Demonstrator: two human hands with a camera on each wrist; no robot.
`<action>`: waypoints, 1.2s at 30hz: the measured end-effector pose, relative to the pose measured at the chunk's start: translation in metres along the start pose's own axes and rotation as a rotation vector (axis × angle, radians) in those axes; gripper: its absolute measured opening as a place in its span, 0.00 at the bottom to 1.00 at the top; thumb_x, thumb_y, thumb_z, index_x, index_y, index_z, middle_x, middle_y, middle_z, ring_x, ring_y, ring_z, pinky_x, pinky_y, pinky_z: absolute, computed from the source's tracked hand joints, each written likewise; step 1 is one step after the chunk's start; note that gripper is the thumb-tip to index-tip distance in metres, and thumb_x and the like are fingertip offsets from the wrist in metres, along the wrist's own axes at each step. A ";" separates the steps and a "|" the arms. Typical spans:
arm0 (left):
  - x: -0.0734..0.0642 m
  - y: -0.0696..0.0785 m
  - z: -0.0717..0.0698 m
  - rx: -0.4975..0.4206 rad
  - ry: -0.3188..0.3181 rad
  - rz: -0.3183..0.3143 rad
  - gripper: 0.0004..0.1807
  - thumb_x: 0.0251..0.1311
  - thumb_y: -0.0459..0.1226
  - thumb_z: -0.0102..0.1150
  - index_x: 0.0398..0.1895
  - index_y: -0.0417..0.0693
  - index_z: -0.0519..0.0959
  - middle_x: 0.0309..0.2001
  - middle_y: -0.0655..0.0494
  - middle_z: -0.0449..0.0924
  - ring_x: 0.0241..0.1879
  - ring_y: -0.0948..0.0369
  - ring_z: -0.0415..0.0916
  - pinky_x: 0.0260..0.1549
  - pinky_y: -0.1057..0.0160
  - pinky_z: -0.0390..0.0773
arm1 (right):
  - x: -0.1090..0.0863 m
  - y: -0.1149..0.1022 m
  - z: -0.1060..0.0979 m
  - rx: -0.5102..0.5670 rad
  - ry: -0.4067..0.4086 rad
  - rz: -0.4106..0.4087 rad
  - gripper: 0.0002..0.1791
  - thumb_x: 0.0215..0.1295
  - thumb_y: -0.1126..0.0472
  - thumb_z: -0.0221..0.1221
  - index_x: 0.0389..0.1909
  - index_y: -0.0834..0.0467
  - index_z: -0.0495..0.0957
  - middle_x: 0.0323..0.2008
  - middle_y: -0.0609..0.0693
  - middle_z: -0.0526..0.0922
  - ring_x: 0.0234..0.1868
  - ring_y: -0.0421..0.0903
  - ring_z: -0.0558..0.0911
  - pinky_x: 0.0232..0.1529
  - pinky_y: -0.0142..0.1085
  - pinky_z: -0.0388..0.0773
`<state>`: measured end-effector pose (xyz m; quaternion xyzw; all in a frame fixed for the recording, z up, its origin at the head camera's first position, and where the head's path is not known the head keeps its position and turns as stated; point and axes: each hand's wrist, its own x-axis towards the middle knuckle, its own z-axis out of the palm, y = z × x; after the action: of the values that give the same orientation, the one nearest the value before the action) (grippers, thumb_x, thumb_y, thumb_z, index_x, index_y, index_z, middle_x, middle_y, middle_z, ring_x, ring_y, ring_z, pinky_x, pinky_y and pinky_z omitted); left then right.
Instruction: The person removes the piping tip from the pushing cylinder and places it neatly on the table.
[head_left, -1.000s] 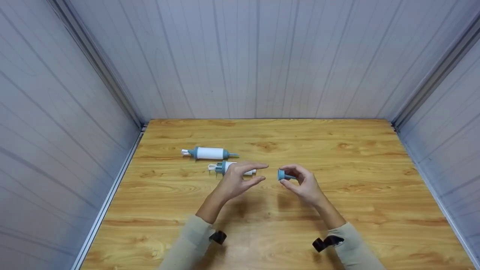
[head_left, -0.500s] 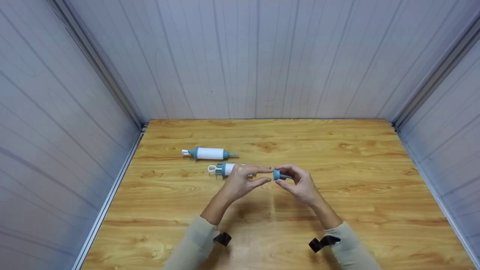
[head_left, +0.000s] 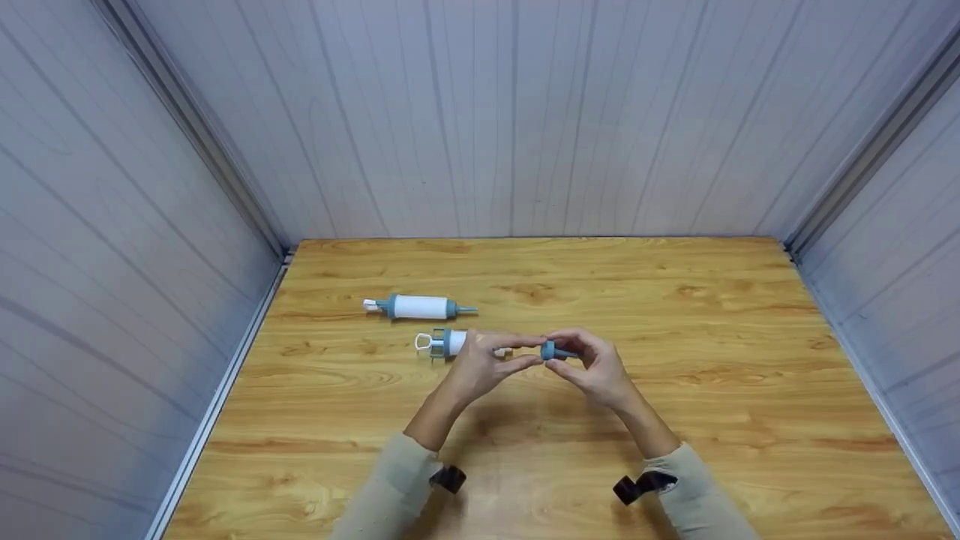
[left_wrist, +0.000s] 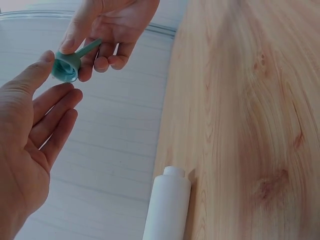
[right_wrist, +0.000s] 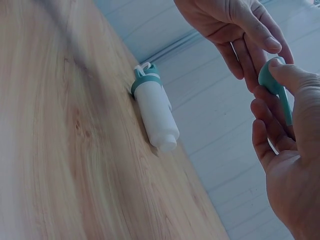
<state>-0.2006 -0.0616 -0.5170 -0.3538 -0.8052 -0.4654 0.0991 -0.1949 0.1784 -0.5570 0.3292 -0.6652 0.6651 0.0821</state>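
My right hand (head_left: 604,371) pinches a small teal nozzle (head_left: 550,350) between thumb and fingers, its thin spout pointing back toward the palm. The nozzle's hollow wide end faces my left hand (head_left: 480,367), as the left wrist view shows. My left thumb and fingers are extended, their tips right at the nozzle's rim. Behind the left hand lies a white syringe-like tube (right_wrist: 156,112) with a teal end and a white ring handle; in the right wrist view its narrow white neck has no nozzle on it. The left hand hides part of this tube in the head view.
A second white tube (head_left: 421,307), with teal ends, a thin teal spout and a white handle, lies farther back on the wood-grain table (head_left: 675,300). Pale panel walls (head_left: 480,112) rise at the back and both sides.
Right hand has brought the nozzle leftward and the left hand has moved slightly right, so their fingertips meet at its rim. The nearer tube has rolled a little, its ring handle now facing up more.
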 end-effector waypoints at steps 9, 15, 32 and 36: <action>0.000 0.000 0.001 0.006 0.005 -0.007 0.14 0.70 0.35 0.77 0.57 0.44 0.94 0.51 0.48 0.97 0.51 0.53 0.96 0.48 0.54 0.94 | 0.000 0.001 0.001 0.010 0.004 -0.006 0.20 0.65 0.86 0.65 0.58 0.80 0.79 0.50 0.36 0.90 0.52 0.32 0.89 0.57 0.27 0.87; 0.000 0.000 0.002 0.020 0.019 -0.002 0.14 0.69 0.35 0.77 0.56 0.45 0.94 0.50 0.49 0.97 0.51 0.53 0.96 0.53 0.50 0.93 | -0.001 -0.001 0.000 -0.006 -0.002 0.001 0.21 0.67 0.84 0.66 0.60 0.79 0.79 0.50 0.36 0.90 0.52 0.33 0.89 0.57 0.27 0.87; 0.001 -0.001 -0.009 -0.032 0.074 0.020 0.13 0.69 0.33 0.77 0.55 0.43 0.94 0.49 0.47 0.97 0.49 0.48 0.97 0.50 0.54 0.94 | -0.011 0.002 -0.011 -0.025 0.067 0.021 0.21 0.63 0.88 0.64 0.58 0.81 0.78 0.50 0.40 0.90 0.46 0.39 0.89 0.51 0.26 0.87; 0.001 -0.002 -0.010 -0.032 0.081 0.020 0.13 0.69 0.33 0.78 0.55 0.43 0.95 0.49 0.47 0.97 0.49 0.49 0.97 0.50 0.51 0.94 | -0.012 0.002 -0.011 -0.028 0.079 0.011 0.18 0.63 0.88 0.64 0.54 0.82 0.79 0.49 0.41 0.90 0.46 0.34 0.88 0.49 0.25 0.87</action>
<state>-0.2040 -0.0698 -0.5123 -0.3444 -0.7895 -0.4910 0.1306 -0.1903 0.1923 -0.5637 0.2978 -0.6726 0.6686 0.1092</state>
